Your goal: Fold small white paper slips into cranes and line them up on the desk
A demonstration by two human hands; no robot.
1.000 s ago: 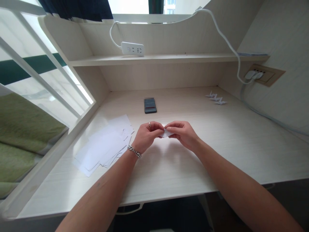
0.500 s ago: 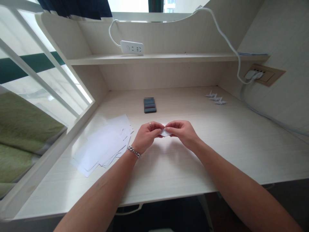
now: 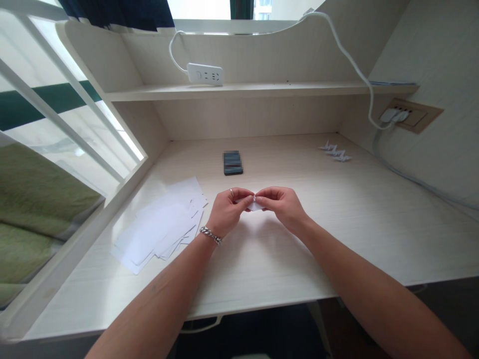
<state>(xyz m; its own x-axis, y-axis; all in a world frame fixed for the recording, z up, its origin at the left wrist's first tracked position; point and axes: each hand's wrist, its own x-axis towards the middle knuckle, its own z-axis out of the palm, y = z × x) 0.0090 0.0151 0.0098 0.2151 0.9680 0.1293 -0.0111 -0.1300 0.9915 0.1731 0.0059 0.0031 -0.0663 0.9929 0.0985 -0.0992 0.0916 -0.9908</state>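
Observation:
Between my two hands is a small folded piece of white paper (image 3: 256, 205), mostly covered by fingers. My left hand (image 3: 231, 208), with a ring on one finger and a chain bracelet at the wrist, pinches its left side. From the right, my right hand (image 3: 283, 203) pinches the other side, thumb and forefinger close to the left thumb. Loose white sheets (image 3: 160, 224) lie overlapping on the desk left of my left hand. Several small folded paper cranes (image 3: 337, 152) stand in a row toward the back right.
A dark phone-like object (image 3: 232, 163) lies on the desk (image 3: 277, 269) beyond my hands. Above, a shelf (image 3: 262, 89) holds a white power strip (image 3: 204, 74). Its cable (image 3: 348, 57) runs to a wall socket (image 3: 417, 115) on the right. White rails (image 3: 67, 109) border the left side.
Both hands keep their pinch on the folded paper. The left thumb has shifted slightly up and right, and the paper's visible part looks a little changed.

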